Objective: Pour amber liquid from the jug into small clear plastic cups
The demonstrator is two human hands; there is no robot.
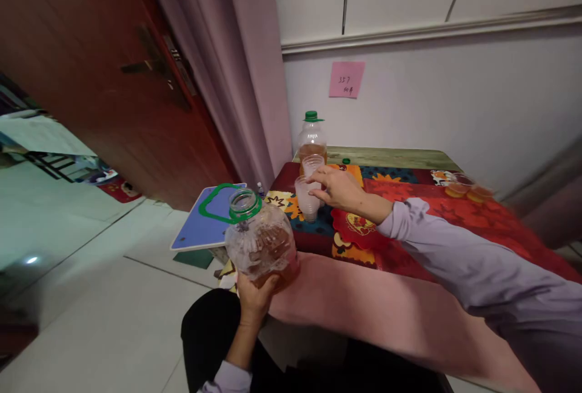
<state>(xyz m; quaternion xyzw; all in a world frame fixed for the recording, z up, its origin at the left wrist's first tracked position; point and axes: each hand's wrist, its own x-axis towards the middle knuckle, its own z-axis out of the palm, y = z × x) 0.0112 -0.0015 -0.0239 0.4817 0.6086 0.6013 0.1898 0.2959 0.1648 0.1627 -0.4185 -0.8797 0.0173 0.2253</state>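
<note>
My left hand [255, 302] is wrapped round the lower side of a big clear plastic jug [266, 241]. The jug tilts slightly at the table's front edge, uncapped, with amber liquid low inside and a green handle [210, 206] hanging off its neck. Over the table, my right hand [339, 188] has its thumb and fingertips curled at the rim of a stack of clear plastic cups [309, 204]. Another stack of clear cups [313, 164] stands just behind. At the back is a second jug [312, 135] of amber liquid, its green cap on.
A red plate [357, 229] lies right of the cups. Filled cups [479, 194] stand farther right on the patterned cloth. A green cap [346, 161] rests near the wall. Left of the jug is a blue board [195, 229]; a brown door [113, 77] stands beyond.
</note>
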